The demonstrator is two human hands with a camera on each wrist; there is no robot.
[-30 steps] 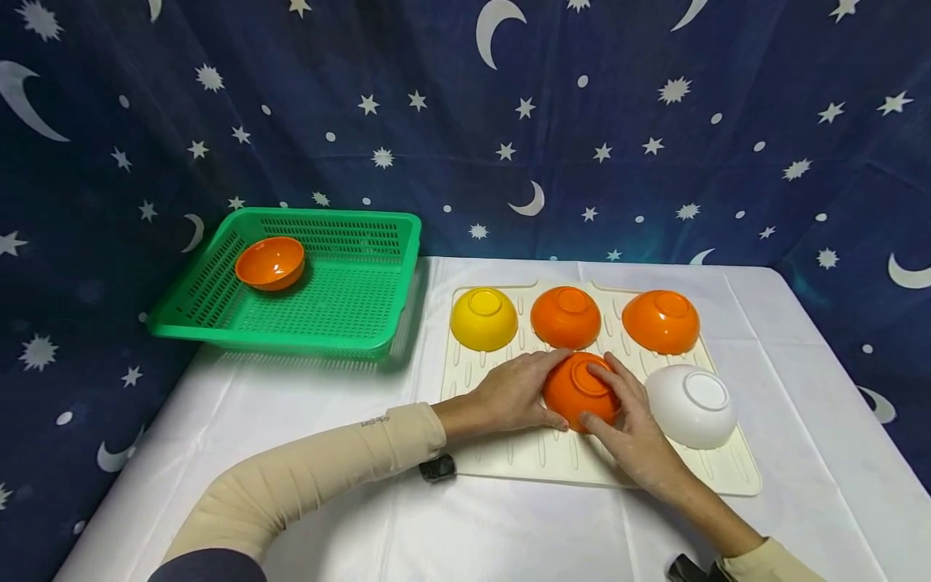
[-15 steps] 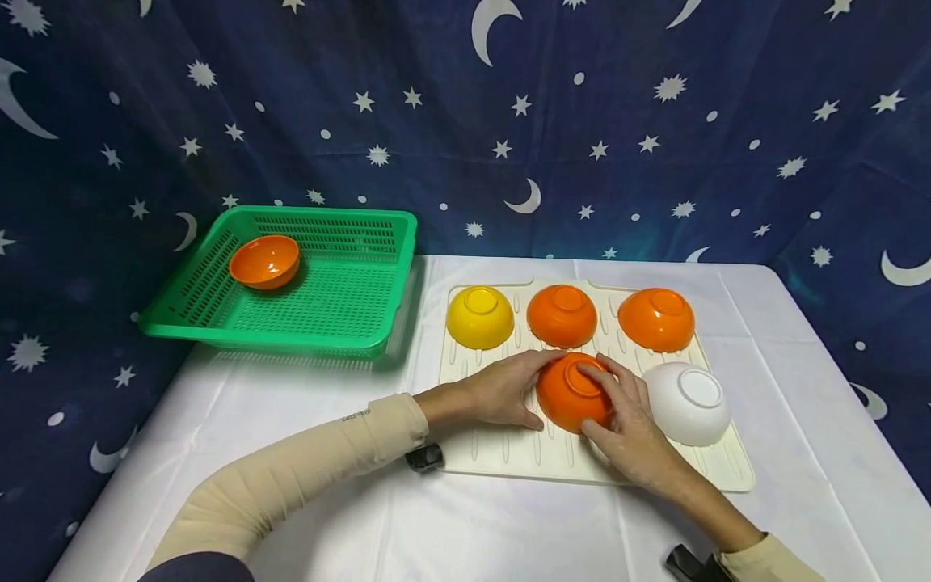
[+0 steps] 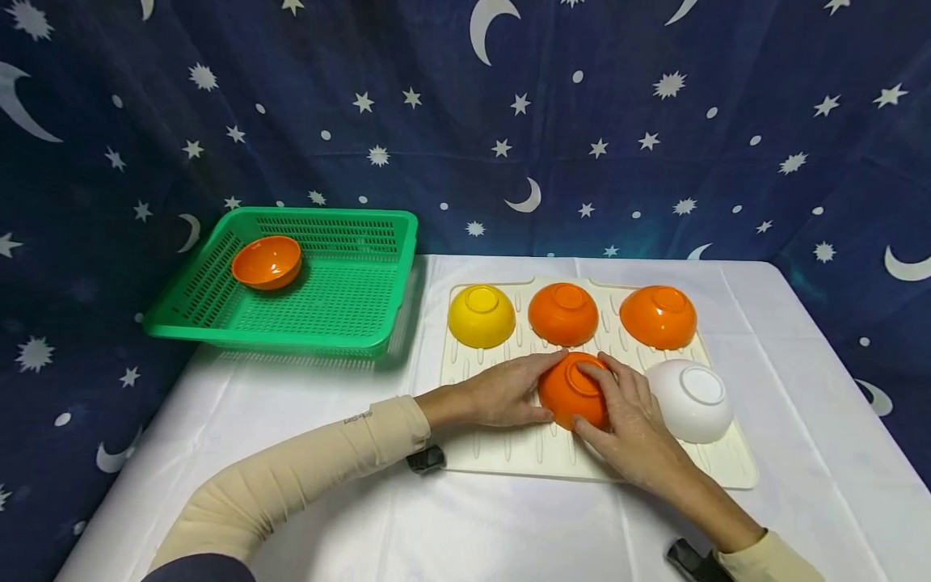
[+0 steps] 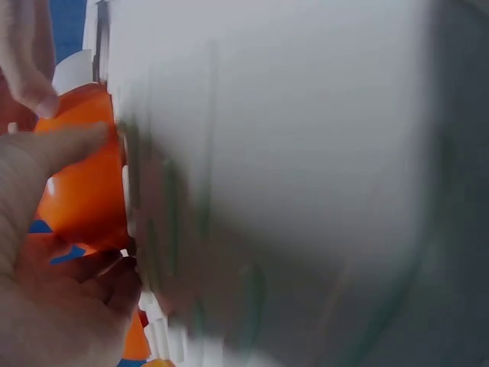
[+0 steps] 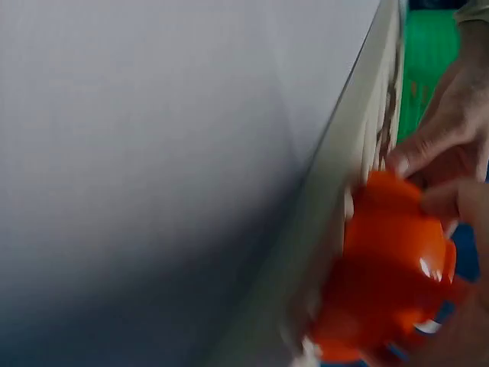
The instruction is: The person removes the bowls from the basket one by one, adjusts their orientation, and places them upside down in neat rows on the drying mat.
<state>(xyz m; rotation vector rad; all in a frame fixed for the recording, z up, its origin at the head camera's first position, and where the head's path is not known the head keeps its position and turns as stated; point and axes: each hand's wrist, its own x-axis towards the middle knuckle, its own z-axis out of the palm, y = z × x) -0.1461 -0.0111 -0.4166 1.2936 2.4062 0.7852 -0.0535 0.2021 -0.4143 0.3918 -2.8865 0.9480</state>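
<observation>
An upside-down orange bowl (image 3: 563, 396) rests on a cream ridged drying mat (image 3: 509, 453), its foot ring facing up. My left hand (image 3: 498, 394) holds it from the left, fingers around the back and thumb at the front. From the right, my right hand (image 3: 636, 424) grips the same bowl, fingertips by the foot ring and thumb low on the near side. In the left wrist view the left thumb lies across the orange bowl (image 4: 84, 191), with curled fingers near its rim. The right wrist view shows both hands close around the orange bowl (image 5: 390, 260).
Behind stand an upside-down yellow bowl (image 3: 482, 319) and two orange bowls, one in the middle (image 3: 563, 315) and one at right (image 3: 658, 319). A white bowl (image 3: 687, 404) sits beside my right hand. A green basket (image 3: 327, 343) at left holds an upright orange bowl (image 3: 267, 263).
The left thumb stood off the bowl half a second ago and is now back against it. The right thumb has shifted slightly left. The bowl has stayed on the mat.
</observation>
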